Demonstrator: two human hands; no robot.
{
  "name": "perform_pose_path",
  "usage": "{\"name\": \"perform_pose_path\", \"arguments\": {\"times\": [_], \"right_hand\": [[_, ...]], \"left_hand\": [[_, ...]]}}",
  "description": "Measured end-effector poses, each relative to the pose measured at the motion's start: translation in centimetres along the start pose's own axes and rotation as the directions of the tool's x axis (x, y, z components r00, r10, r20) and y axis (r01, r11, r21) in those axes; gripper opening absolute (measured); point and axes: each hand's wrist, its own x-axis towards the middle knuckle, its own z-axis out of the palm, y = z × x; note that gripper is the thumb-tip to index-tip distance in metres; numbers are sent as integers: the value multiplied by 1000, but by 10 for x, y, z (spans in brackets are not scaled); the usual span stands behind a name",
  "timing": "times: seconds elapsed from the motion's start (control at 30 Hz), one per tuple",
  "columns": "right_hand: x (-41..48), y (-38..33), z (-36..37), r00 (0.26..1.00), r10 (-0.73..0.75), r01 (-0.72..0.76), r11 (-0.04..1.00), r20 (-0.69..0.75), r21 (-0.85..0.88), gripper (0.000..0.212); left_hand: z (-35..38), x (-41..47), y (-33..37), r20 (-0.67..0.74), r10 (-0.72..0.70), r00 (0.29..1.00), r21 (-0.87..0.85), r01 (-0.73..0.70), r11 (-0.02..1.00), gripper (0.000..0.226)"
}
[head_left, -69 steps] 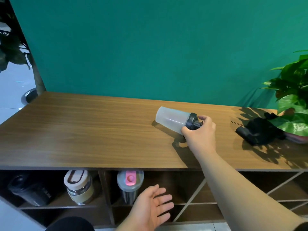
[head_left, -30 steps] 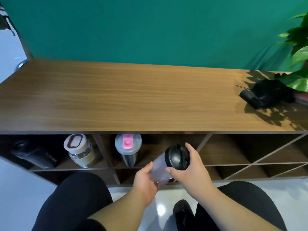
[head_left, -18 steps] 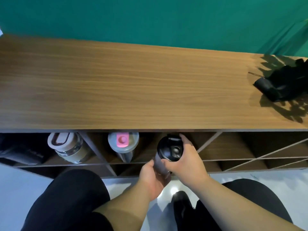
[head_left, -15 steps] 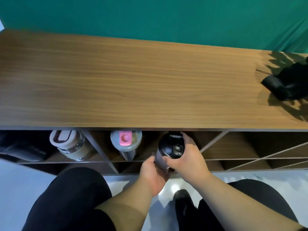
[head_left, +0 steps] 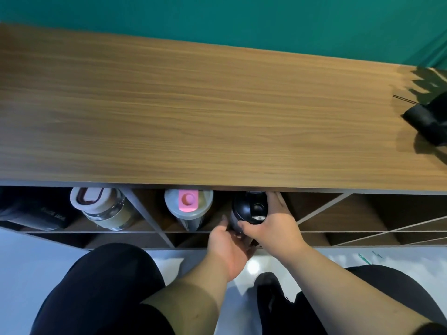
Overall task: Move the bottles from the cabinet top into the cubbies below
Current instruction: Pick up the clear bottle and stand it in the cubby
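A frosted bottle with a black lid (head_left: 250,207) sits at the mouth of a cubby just under the wooden cabinet top (head_left: 193,122). My right hand (head_left: 273,223) grips it around the lid. My left hand (head_left: 228,247) cups its body from below. To its left in the same cubby leans a grey bottle with a pink cap (head_left: 188,208). Further left, a cream-lidded glass bottle (head_left: 101,207) and a black bottle (head_left: 46,215) lie in another cubby.
A black cloth-like object (head_left: 428,119) lies on the cabinet top at the far right, in leaf shadow. Slanted dividers (head_left: 319,210) split the cubbies to the right. My knees and a dark shoe are over the pale floor (head_left: 29,257) below.
The bottle has gone from the cabinet top down to the cubby front, and both hands have pushed it further in. The view has tilted downward.
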Motion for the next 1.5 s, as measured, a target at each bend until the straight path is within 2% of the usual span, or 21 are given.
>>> {"name": "perform_pose_path", "arguments": {"times": [0.43, 0.6, 0.67, 0.7, 0.8, 0.83, 0.93, 1.07, 1.2, 1.5], "right_hand": [[4, 3, 1, 999, -10, 14, 995, -37, 94, 79], [-1, 4, 1, 1000, -9, 11, 996, -18, 88, 80], [-5, 4, -2, 999, 26, -27, 999, 32, 27, 80], [-8, 6, -3, 997, 46, -47, 999, 61, 18, 84], [-16, 15, -5, 981, 147, -163, 978, 124, 131, 127], [-19, 16, -6, 970, 182, -210, 961, 161, 182, 132], [-23, 18, -7, 946, 238, -299, 902, 221, 312, 126], [-22, 16, -11, 951, 235, -301, 857, 203, 417, 109], [-23, 10, -9, 954, 218, -290, 845, 207, 450, 107], [-25, 6, -5, 947, 225, -311, 817, 228, 486, 118]], "left_hand": [[10, -8, 5, 14, 3, 1000, -14, -3, 1000, 61], [8, -6, 6, -22, -9, 1000, 35, 10, 999, 60], [4, -1, 6, -98, -12, 995, 92, 21, 996, 59], [0, 0, 5, -164, -3, 986, 136, 26, 990, 58], [-10, -7, 3, -323, 119, 939, 342, -1, 940, 49], [-11, -11, 3, -347, 175, 921, 407, -20, 913, 52], [-9, -23, 4, -269, 343, 900, 491, -178, 853, 64], [8, -45, 5, -57, 516, 855, 612, -378, 695, 51], [11, -53, 8, 72, 553, 830, 669, -452, 590, 51], [16, -64, 5, 145, 459, 877, 681, -425, 597, 56]]}}
